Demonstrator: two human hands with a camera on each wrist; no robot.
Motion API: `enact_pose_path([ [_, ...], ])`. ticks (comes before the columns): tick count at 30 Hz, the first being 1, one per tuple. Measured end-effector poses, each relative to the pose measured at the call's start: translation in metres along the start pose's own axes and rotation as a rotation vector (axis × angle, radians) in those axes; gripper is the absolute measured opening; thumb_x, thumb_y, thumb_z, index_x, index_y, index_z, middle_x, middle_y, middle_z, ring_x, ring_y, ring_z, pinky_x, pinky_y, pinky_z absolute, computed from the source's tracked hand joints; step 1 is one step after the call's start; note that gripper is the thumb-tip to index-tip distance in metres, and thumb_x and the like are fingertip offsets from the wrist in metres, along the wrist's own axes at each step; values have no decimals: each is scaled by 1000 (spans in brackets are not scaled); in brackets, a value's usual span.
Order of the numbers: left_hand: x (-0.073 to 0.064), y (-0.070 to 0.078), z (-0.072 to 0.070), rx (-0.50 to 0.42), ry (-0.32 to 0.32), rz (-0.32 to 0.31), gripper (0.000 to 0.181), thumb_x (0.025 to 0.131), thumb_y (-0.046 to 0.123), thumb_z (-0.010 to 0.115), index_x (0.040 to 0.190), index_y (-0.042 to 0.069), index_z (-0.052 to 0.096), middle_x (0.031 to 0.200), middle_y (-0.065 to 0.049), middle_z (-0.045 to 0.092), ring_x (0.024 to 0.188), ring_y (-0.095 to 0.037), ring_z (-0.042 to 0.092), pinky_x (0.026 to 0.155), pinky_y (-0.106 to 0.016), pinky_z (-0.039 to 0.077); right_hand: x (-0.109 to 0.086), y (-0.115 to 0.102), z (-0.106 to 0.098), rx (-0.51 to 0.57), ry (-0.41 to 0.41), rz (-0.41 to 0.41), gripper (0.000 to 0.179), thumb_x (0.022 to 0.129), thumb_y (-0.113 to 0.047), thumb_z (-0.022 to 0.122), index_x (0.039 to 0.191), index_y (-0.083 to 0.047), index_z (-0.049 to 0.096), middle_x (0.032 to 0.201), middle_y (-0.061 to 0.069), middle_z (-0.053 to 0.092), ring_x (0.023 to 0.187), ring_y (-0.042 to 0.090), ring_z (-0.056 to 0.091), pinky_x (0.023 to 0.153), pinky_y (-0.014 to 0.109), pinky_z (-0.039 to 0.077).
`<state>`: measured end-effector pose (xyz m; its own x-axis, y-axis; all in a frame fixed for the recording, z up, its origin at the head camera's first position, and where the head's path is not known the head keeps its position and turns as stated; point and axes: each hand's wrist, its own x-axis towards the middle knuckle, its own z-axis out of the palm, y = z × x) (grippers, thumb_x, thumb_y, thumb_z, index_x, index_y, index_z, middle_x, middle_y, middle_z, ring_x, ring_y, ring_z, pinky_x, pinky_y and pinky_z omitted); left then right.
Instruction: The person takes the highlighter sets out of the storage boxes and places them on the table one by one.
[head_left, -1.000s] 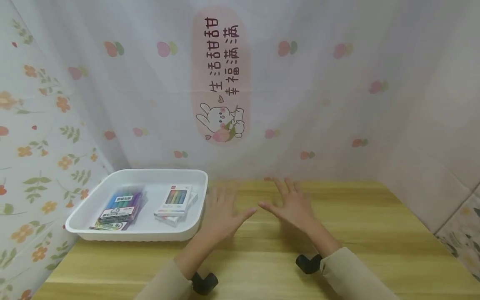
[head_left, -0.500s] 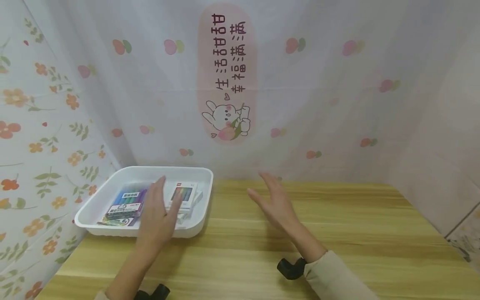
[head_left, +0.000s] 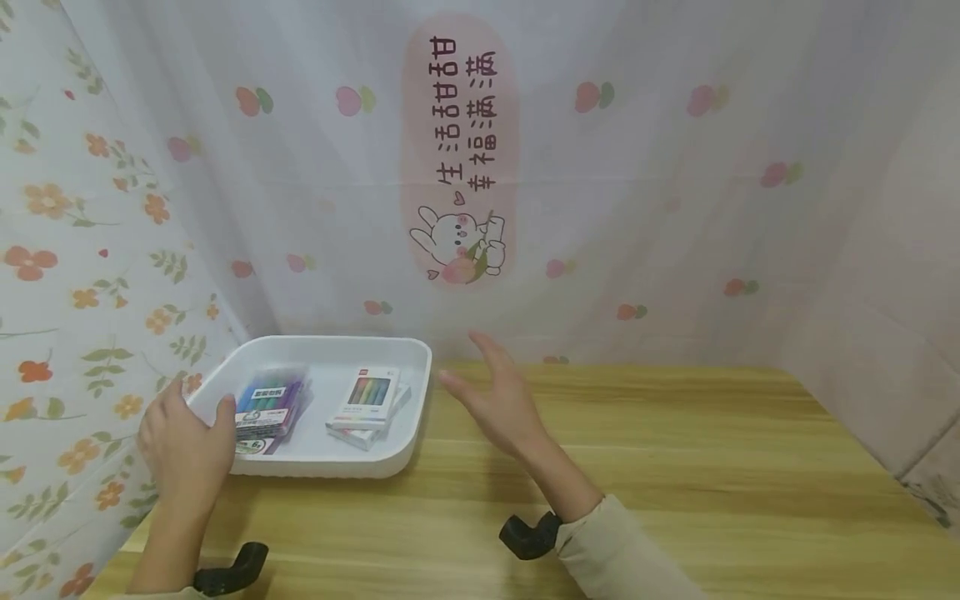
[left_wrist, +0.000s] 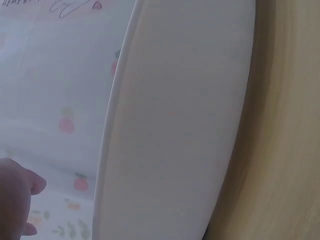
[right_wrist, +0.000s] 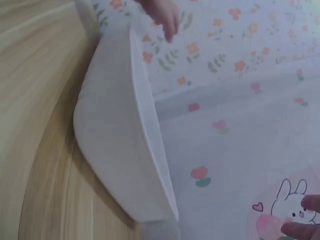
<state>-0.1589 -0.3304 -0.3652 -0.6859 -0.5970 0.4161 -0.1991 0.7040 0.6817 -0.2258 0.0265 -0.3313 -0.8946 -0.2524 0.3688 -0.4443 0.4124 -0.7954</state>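
Observation:
A white plastic tray stands on the left part of the table, holding clear packs of blue, green and purple pens and flat white boxes with coloured sticks pictured on top. My left hand is at the tray's left front corner, thumb and fingers apart, overlapping the rim in the head view. Just beyond the right rim is my right hand, its thumb and fingers spread with nothing between them. The left wrist view shows the tray's outer wall close up.
The wooden table extends to the right of the tray. Behind it hangs a pale curtain with a rabbit print, and a flowered cloth runs along the left. Each wrist carries a black mount.
My left hand has moved left, across the front of the tray to its left corner. The right hand has come left toward the tray's right side. The view has shifted slightly.

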Motion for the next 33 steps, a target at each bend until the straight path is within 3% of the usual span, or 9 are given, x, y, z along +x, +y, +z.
enact_pose_path([
  [3, 3, -8, -5, 4, -11, -55, 76, 97, 30, 50, 157, -7, 19, 155, -39, 27, 145, -55, 22, 119, -66, 15, 4, -3, 11, 32, 8, 8, 77, 92, -53, 64, 157, -23, 36, 164, 2, 36, 154, 27, 31, 123, 58, 27],
  [10, 5, -23, -1, 17, -38, -168, 71, 99, 29, 44, 156, -8, 21, 156, -39, 24, 145, -56, 21, 118, -66, 17, 6, 8, 32, 164, 4, 44, 78, 92, -47, 67, 158, -19, 35, 164, 5, 37, 148, 35, 40, 116, 60, 38],
  [17, 9, -31, 1, 22, -58, -206, 66, 100, 22, 36, 157, -5, 18, 154, -40, 25, 140, -57, 26, 114, -66, 23, 6, 22, 55, 256, -54, 128, 79, 95, -43, 65, 159, -13, 30, 162, 14, 37, 144, 39, 45, 113, 56, 44],
  [21, 10, -37, 4, -13, -78, -228, 66, 99, 17, 34, 159, -4, 16, 149, -43, 28, 135, -57, 29, 110, -67, 27, 1, 25, 68, 258, -77, 179, 78, 94, -37, 67, 158, -10, 32, 162, 15, 38, 143, 41, 46, 110, 57, 47],
  [26, 10, -44, 8, -66, -67, -252, 69, 98, 19, 39, 158, -6, 15, 152, -41, 25, 137, -56, 28, 110, -67, 27, -4, 31, 84, 235, -114, 154, 76, 94, -30, 70, 159, -18, 32, 163, 10, 39, 141, 43, 47, 109, 59, 46],
  [30, 10, -48, 11, -82, -54, -262, 72, 97, 21, 43, 158, -6, 15, 154, -39, 21, 138, -55, 27, 111, -67, 27, -7, 35, 91, 241, -143, 133, 80, 93, -28, 71, 160, -21, 28, 165, 8, 34, 147, 39, 41, 116, 59, 39],
  [33, 10, -49, 12, -87, -54, -269, 73, 96, 20, 44, 158, -7, 15, 155, -37, 19, 139, -55, 26, 112, -67, 26, -9, 39, 94, 281, -179, 169, 82, 93, -26, 69, 161, -19, 25, 167, 9, 31, 150, 38, 37, 118, 59, 36],
])
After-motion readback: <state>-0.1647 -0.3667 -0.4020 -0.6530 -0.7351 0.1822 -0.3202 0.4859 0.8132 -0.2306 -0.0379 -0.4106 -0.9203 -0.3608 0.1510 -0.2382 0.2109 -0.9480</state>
